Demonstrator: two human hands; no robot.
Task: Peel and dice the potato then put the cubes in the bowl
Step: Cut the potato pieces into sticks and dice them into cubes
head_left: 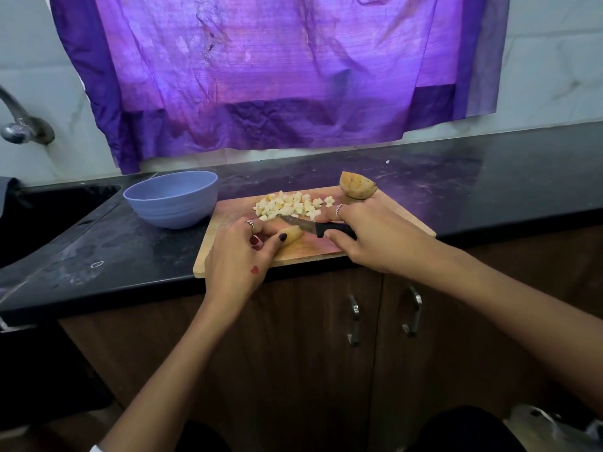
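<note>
A wooden cutting board (326, 249) lies on the black counter. My left hand (239, 256) pinches a small potato piece (292, 235) against the board. My right hand (375, 234) grips the black handle of a knife (306, 226), whose blade points left just above that piece. A pile of several pale potato cubes (290, 203) sits on the board behind the blade. An unpeeled potato half (357, 185) rests at the board's far right corner. An empty blue bowl (171, 199) stands left of the board.
A black sink (49, 216) with a metal tap (23, 125) is at the far left. A purple cloth (261, 70) hangs on the wall behind. Brown cabinet doors with metal handles (354, 321) are below the counter edge.
</note>
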